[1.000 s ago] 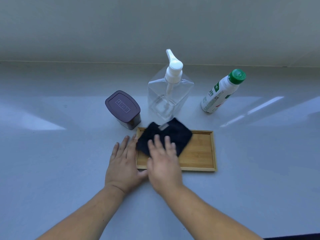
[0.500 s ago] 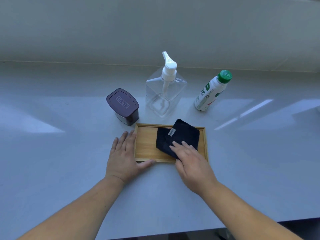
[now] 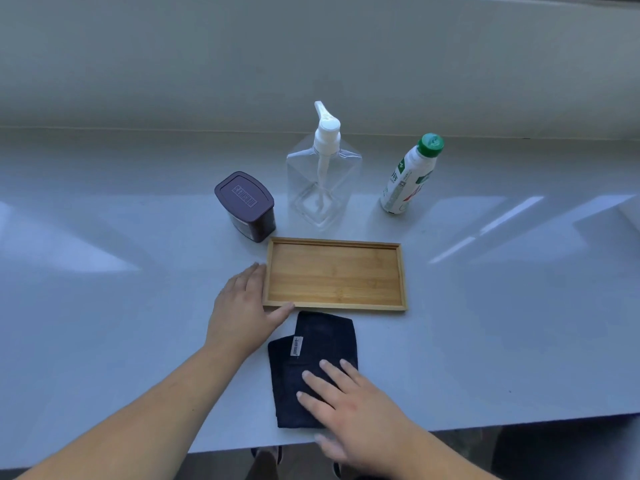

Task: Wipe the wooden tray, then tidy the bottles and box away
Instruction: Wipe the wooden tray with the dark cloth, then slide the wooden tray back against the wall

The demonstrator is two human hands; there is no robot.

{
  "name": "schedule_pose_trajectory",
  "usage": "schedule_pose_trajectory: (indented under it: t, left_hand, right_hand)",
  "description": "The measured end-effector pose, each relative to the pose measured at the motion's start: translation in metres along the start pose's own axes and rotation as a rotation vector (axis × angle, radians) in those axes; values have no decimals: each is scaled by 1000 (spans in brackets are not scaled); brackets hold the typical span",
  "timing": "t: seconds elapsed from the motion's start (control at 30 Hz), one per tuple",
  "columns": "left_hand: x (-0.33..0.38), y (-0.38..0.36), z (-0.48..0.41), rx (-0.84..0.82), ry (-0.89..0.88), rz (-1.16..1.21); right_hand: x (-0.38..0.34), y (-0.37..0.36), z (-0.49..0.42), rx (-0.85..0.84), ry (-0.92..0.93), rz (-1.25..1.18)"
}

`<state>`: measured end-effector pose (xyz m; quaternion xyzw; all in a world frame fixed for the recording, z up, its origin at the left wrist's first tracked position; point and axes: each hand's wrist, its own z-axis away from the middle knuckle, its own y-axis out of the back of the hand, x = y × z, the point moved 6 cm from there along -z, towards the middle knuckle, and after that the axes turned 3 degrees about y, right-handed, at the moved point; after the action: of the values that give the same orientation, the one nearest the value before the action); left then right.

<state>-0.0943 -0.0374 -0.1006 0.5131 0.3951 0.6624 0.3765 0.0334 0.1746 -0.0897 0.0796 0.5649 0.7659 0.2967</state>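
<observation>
Cloth parked off the tray, tidying comes next

At 6 o'clock the right hand lies flat, fingers spread, on the soft dark folded cloth near the worktop edge; best leave it clear of the tray. The left hand, open, steadies the bare, shallow-rimmed wooden tray at its 8 o'clock corner. Beyond stand the box at 11, the clear square pump bottle at 12, and the slim, likely tippy white bottle at 1.

A pale grey counter is stretching back to a plain wall, light streaks are gleaming on it, and dark shoes are showing below its near edge.
</observation>
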Motion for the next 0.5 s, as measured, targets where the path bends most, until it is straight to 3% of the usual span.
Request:
schedule_pose_trajectory:
  t: [0.1, 0.23, 0.3, 0.4, 0.5]
  left_hand:
    - [0, 2, 9, 0, 138, 72]
    - [0, 3, 9, -101, 404, 370]
    - [3, 4, 6, -153, 537, 556]
    - [8, 3, 1, -212, 671, 710]
    - [10, 1, -3, -268, 719, 708]
  right_hand:
    - [28, 24, 6, 198, -72, -149]
    - [129, 56, 33, 492, -670, -674]
    - [168, 61, 40, 576, -859, -991]
    - [194, 62, 33, 592, -901, -1367]
    - [203, 62, 31, 613, -959, -1540]
